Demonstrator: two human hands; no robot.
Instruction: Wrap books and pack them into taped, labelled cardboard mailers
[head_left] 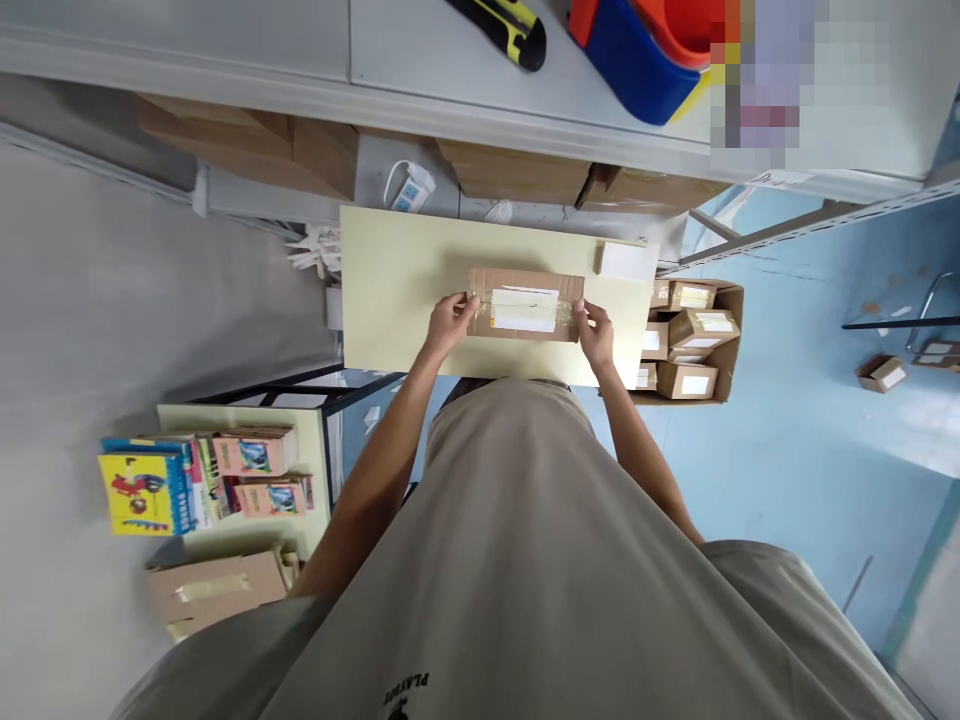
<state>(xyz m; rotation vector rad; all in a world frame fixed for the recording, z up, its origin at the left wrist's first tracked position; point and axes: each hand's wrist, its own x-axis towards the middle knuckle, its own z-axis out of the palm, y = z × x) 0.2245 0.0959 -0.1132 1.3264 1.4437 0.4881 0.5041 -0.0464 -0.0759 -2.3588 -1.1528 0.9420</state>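
Note:
A brown cardboard box [480, 325] lies over the pale yellow tabletop [397, 300] in front of me. Its top carries a white label [525, 310] and clear tape. At the box's left end, my left hand [450, 322] is closed, thumb on top and the fingers along the edge. My right hand [595, 332] grips the right end the same way. Whether the box rests on the table or is slightly lifted, I cannot tell. To the right of it sits a stack of white labels [627, 261] near the table's far corner.
A large carton [733, 345] of small labelled boxes stands right of the table. On the left, a side table [315, 440] bears books [142, 490]. Above the far edge runs a grey shelf [225, 40] with a yellow-black utility knife [517, 35] and a blue tape dispenser [637, 75].

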